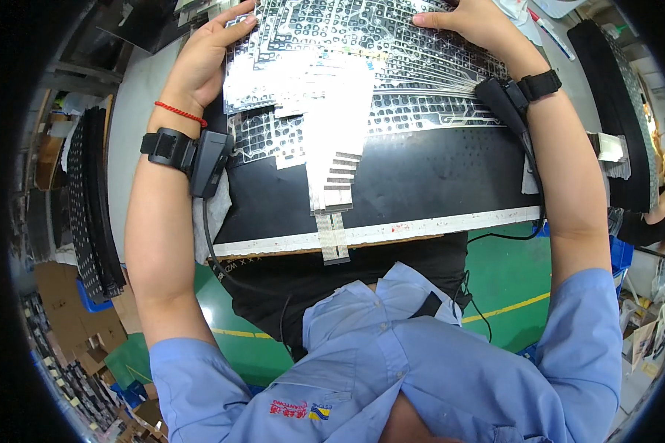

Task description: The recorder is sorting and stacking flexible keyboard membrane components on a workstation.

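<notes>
A fanned stack of keyboard membrane sheets [295, 37], clear with printed black and silver circuit traces, spreads over the black work mat [273, 199]. My left hand [207, 55] grips the stack's left edge, thumb on top and some fingers cut off by the upper border. At the right edge my right hand [480, 29] holds the same stack, its thumb lying over the top sheet. Pale flat ribbon tails [336, 133] hang from the sheets toward me in a stepped bundle, washed out by glare. One lower tail [334, 240] reaches past the table's front edge.
Black dotted strips stand at the left [92, 199] and right [617, 103]. A marker pen [554, 33] lies at the upper right. Another person [657, 214] is at the far right. Cardboard boxes [74, 310] sit on the left, and cables run from both wrist devices.
</notes>
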Demonstrator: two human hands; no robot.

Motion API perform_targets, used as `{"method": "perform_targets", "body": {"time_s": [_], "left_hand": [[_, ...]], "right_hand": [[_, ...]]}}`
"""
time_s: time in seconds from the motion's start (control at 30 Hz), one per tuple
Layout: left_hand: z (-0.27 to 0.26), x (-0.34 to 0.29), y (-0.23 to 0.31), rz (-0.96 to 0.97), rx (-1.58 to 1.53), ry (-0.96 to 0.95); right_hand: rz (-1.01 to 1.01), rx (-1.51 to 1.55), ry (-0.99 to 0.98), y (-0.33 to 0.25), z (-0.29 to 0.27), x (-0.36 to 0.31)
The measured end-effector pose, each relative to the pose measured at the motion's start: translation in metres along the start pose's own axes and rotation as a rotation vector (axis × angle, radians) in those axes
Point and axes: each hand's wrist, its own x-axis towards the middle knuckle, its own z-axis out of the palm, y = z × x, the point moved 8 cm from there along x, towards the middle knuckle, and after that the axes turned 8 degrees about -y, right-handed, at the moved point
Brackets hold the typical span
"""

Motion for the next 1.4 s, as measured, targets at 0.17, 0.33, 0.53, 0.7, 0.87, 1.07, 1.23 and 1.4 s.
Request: {"method": "perform_targets", "body": {"time_s": [0.17, 0.33, 0.53, 0.7, 0.87, 1.07, 1.23, 1.4], "left_hand": [[0.007, -0.001, 0.001, -0.051, -0.005, 0.024], [0.013, -0.005, 0.005, -0.041, -0.066, 0.078], [0.016, -0.005, 0.011, 0.01, -0.035, 0.041], [0.017, -0.007, 0.013, 0.02, -0.107, 0.055], [0.018, -0.005, 0.013, 0.018, -0.074, 0.003], [0.017, -0.005, 0.011, 0.01, -0.155, 0.044], [0.004, -0.001, 0.005, 0.01, -0.055, 0.041], [0.003, -0.002, 0.01, 0.034, -0.028, 0.047]], "right_hand": [[-0.016, 0.016, 0.017, -0.003, -0.002, -0.004], [-0.066, 0.013, -0.021, -0.023, 0.004, -0.011], [0.0, -0.019, 0.013, -0.009, 0.0, -0.006], [-0.023, 0.041, -0.039, -0.014, 0.001, -0.009], [-0.036, 0.035, -0.004, 0.004, -0.001, 0.0], [-0.017, 0.074, 0.005, 0.014, -0.002, 0.004], [-0.038, 0.029, 0.031, 0.017, -0.006, 0.008], [-0.02, 0.111, -0.013, 0.022, -0.003, 0.01]]}}
